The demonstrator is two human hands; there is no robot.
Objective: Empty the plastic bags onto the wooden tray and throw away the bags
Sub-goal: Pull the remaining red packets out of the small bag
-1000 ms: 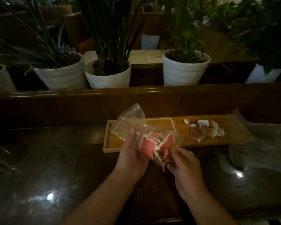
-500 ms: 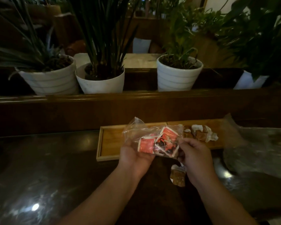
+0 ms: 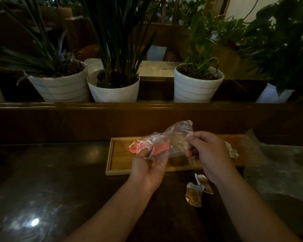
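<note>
A clear plastic bag (image 3: 177, 137) with red packets (image 3: 147, 147) inside hangs above the wooden tray (image 3: 119, 159). My left hand (image 3: 149, 165) grips the bag's lower end beside the red packets. My right hand (image 3: 206, 152) pinches the bag's other end, which sticks upward. The bag lies stretched sideways between both hands. A few brown and white packets (image 3: 232, 151) lie in the tray's right part, mostly hidden behind my right hand. Two brown packets (image 3: 198, 191) lie on the dark table in front of the tray.
A large crumpled clear plastic bag (image 3: 280, 168) lies on the table right of the tray. Behind the tray runs a dark wooden ledge (image 3: 147, 109) with several white plant pots (image 3: 196, 84) on it. The glossy dark table (image 3: 51, 180) stretches left.
The bag has been turned sideways and lifted, its open end now up at my right hand. The red packets have slid toward my left hand. Two brown packets now lie on the table.
</note>
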